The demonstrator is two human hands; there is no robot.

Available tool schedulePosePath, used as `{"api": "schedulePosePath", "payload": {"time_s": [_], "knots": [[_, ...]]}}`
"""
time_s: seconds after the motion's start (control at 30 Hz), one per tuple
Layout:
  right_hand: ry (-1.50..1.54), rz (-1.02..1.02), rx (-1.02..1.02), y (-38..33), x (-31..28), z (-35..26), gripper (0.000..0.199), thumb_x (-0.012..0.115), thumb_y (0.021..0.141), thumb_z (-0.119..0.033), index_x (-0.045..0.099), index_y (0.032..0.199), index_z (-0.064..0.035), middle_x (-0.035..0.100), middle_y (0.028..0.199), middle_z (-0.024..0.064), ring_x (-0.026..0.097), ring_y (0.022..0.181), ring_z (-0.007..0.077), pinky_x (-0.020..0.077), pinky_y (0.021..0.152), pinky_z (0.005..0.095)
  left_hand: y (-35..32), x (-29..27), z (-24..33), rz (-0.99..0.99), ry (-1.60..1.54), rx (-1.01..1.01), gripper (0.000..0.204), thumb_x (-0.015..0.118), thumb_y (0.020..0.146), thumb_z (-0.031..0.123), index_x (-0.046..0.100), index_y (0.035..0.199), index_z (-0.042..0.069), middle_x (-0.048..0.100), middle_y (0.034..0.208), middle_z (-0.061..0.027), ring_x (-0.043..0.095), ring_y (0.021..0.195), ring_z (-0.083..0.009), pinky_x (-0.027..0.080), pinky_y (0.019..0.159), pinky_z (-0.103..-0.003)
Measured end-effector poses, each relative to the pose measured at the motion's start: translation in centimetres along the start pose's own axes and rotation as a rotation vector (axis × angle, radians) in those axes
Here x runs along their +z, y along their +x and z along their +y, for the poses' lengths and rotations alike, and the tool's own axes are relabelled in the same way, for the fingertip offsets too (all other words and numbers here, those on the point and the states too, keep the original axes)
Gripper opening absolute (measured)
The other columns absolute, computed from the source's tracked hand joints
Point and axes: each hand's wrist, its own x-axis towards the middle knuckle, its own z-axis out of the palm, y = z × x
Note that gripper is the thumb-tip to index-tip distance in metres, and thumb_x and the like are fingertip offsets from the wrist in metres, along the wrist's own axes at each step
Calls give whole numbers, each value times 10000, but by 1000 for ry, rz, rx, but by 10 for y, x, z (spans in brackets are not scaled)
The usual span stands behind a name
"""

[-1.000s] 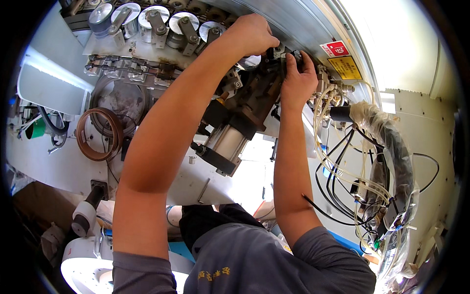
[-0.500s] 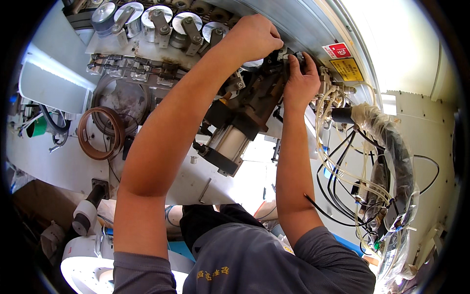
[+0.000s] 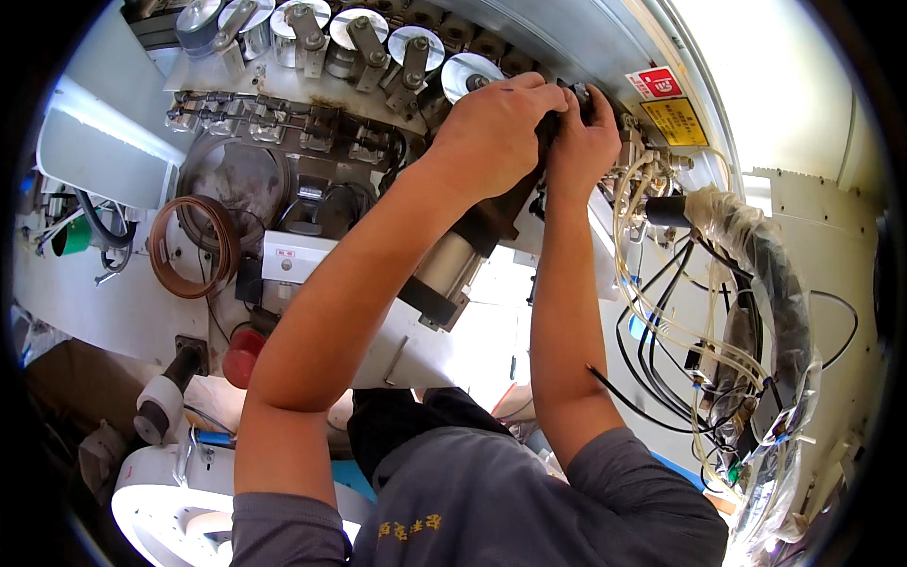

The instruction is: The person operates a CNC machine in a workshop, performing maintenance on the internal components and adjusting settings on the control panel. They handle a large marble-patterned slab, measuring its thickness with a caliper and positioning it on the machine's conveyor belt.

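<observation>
Black metal fills both my hands: left hand [image 3: 496, 132] and right hand [image 3: 581, 142] are clamped together on the dark fitting [image 3: 576, 94] atop the cylinder [image 3: 453, 265]. A slip could snag the pale tubing [image 3: 642, 246] beside it.

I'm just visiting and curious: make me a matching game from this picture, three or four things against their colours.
Things:
1. coil of wire
2. cylinder under the left forearm
3. round cap near the left elbow
4. rectangular label right of the hands

Colours:
a. yellow
b. silver
c. copper-brown
d. red

Pairs: 1-c, 2-b, 3-d, 4-a
</observation>
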Motion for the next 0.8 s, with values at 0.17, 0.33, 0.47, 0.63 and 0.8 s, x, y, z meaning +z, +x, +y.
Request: {"api": "schedulePosePath", "payload": {"time_s": [0.17, 0.33, 0.47, 0.63, 0.8], "knots": [[40, -109, -24, -36, -13, 1, 504, 629, 876, -111, 460, 1324, 46, 551, 1250, 232, 537, 1160, 281, 427, 964, 355, -16, -4, 11, 130, 80, 79, 415, 469, 745, -44, 596, 1133, 32, 607, 1121, -147, 591, 979, -372, 470, 876, -424], [-203, -604, -181, -151, -156, 45, 253, 573, 828, 69, 621, 1070, 13, 624, 1095, 172, 593, 1066, 312, 452, 943, 384, -94, -24, 53, 607, -190, -253, 243, 516, 778, -57, 644, 972, 12, 652, 925, -111, 631, 802, -237, 484, 730, -285], [-478, -387, -76, -128, -219, 135, 282, 556, 906, -67, 575, 1172, 26, 625, 1120, 187, 582, 1084, 320, 424, 965, 365, -141, 9, 50, 718, -159, -290, 198, 545, 707, -92, 646, 832, 23, 644, 782, -95, 613, 661, -233, 476, 596, -298], [-849, -458, -280, -67, -216, 209, 321, 601, 902, -180, 594, 1158, 14, 635, 1095, 214, 597, 1030, 375, 463, 888, 398, -138, 24, 39, 779, -33, -161, 212, 558, 666, -103, 649, 806, 27, 631, 752, -92, 602, 622, -233, 466, 546, -283], [-831, -467, -233, -60, -216, 198, 158, 621, 890, -164, 670, 892, -13, 675, 867, 128, 649, 780, 309, 496, 673, 377, -144, 23, 38, 757, -22, -124, 232, 560, 647, -121, 648, 809, 20, 617, 736, -89, 593, 602, -223, 458, 526, -289]]}}
